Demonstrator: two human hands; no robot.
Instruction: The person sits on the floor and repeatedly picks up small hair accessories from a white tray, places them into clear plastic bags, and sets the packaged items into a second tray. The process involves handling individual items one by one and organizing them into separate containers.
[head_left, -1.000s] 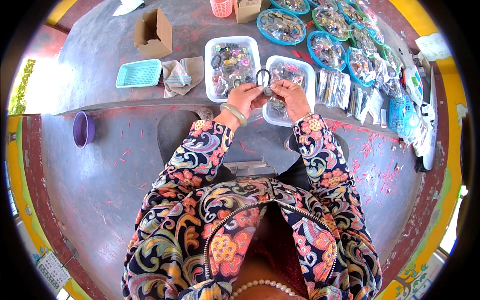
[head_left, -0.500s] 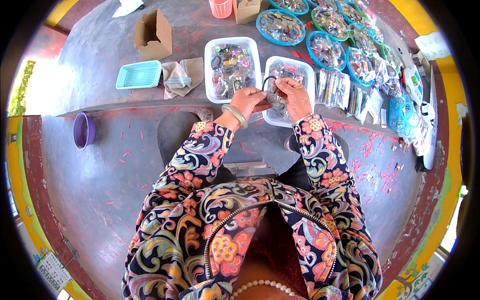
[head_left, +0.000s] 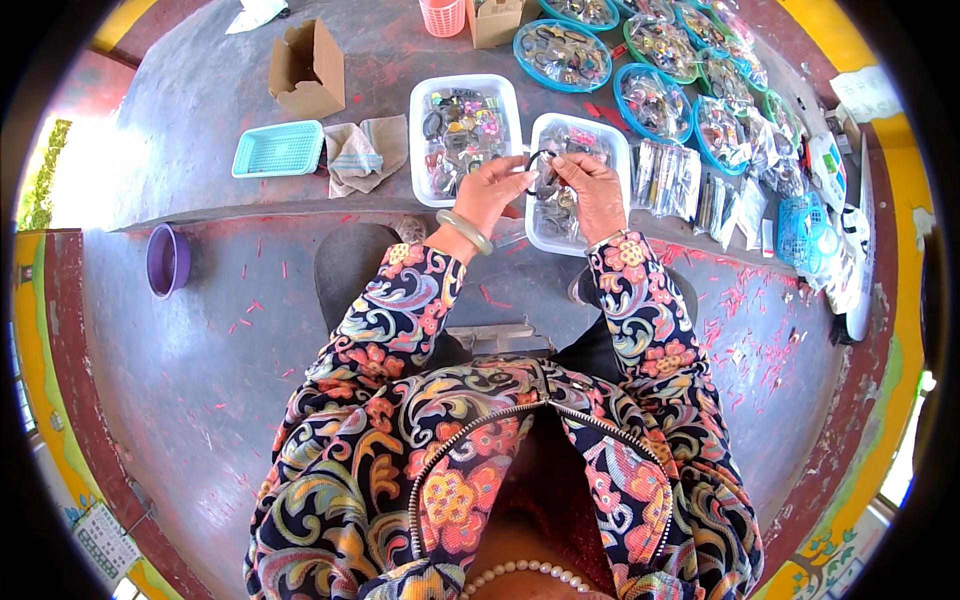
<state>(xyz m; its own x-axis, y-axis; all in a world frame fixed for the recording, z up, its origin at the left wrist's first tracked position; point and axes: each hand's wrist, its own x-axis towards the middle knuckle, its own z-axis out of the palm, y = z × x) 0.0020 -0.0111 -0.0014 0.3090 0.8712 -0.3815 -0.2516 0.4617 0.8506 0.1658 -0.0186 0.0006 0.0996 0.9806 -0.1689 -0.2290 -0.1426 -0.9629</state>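
Note:
Between my hands is a thin black looped band [head_left: 538, 154], perhaps a hair tie or a bracelet. My left hand [head_left: 487, 200] pinches its left side between thumb and fingers. My right hand [head_left: 597, 193] grips the other side, with thumb and forefinger pressed together. Both hands are over the near left part of a white plastic bin [head_left: 624, 165] of small bagged items. To its left stands a second white bin [head_left: 417, 150], filled with bagged trinkets in several colours. My right hand hides part of the right bin's contents.
Round blue and green baskets [head_left: 563, 85] of bagged goods crowd the far right. Clear packets [head_left: 665, 180] lie right of the bins. At left are a turquoise basket [head_left: 278, 172], a cloth [head_left: 388, 140], a cardboard box [head_left: 330, 90] and, lower down, a purple tub [head_left: 153, 265].
My hands have drawn slightly apart, so the black loop shows more openly between them. The left fingers have shifted up a little along it. The bins have not moved.

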